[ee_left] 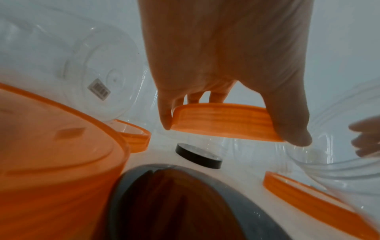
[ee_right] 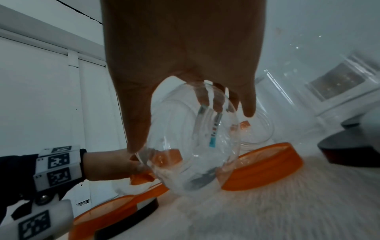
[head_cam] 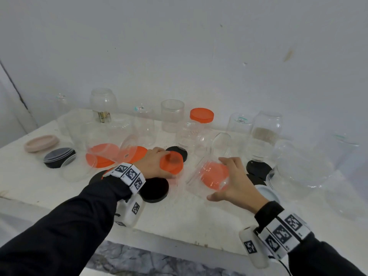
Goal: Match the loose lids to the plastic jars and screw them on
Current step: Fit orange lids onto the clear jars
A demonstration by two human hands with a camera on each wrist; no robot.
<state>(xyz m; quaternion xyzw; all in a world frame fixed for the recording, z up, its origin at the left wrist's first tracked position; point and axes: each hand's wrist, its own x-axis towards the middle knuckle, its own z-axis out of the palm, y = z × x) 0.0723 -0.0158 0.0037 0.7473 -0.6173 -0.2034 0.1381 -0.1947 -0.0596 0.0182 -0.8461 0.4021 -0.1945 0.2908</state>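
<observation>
My left hand [head_cam: 157, 163] grips a small orange lid [head_cam: 171, 162] by its rim, lifted just above the table; in the left wrist view the thumb and fingers clamp the lid [ee_left: 224, 121] from both sides. My right hand [head_cam: 233, 182] holds a clear plastic jar [head_cam: 209, 172], tilted, its open mouth facing me in the right wrist view [ee_right: 191, 142]. An orange lid [head_cam: 214, 176] lies on the table behind the jar and shows through it [ee_right: 261, 167]. Lid and jar are apart, a short gap between them.
Several clear jars stand or lie along the white table [head_cam: 199, 212], one closed with an orange lid [head_cam: 201, 115]. Loose lids lie around: orange [head_cam: 99, 156], black [head_cam: 155, 190], black [head_cam: 257, 168], pink [head_cam: 41, 143], white [head_cam: 266, 191]. The wall is close behind.
</observation>
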